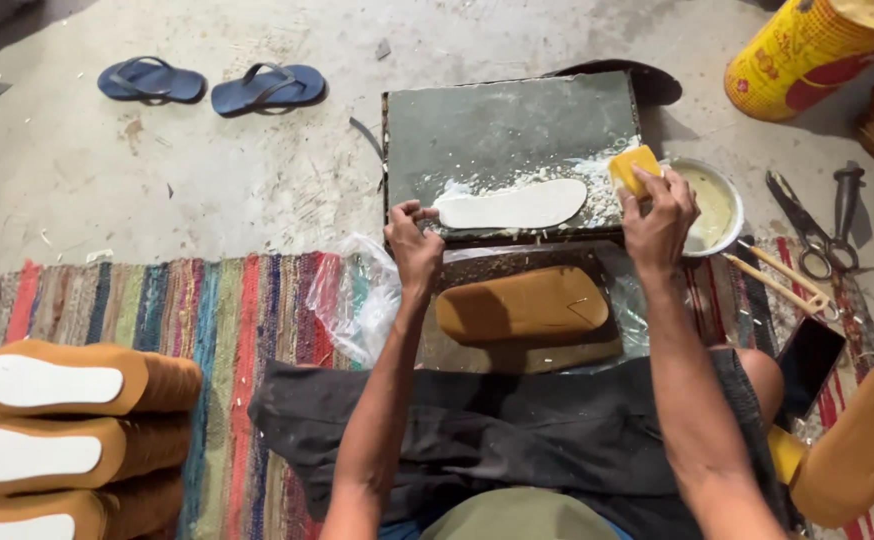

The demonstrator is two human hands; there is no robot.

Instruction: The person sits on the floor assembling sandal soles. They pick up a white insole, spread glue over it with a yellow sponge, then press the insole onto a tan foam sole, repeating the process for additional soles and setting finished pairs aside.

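Note:
A white shoe insole (pixel 512 206) lies flat on a grey slab (pixel 507 125) smeared with white paste. My left hand (pixel 414 238) pinches the insole's left end. My right hand (pixel 659 215) grips a yellow sponge (pixel 634 166) at the slab's right edge, beside a white bowl of pale glue (pixel 714 205). A tan insole piece (pixel 522 304) rests on a lower board just in front of the slab, between my forearms.
Stacks of tan soles with white faces (pixel 57 430) sit at the left on a striped rug (pixel 157 310). Blue flip-flops (pixel 212 85) lie on the concrete. Scissors and pliers (pixel 817 225), a dark phone (pixel 807 365), a yellow-red can (pixel 817 45) and crumpled clear plastic (pixel 357 295) are around.

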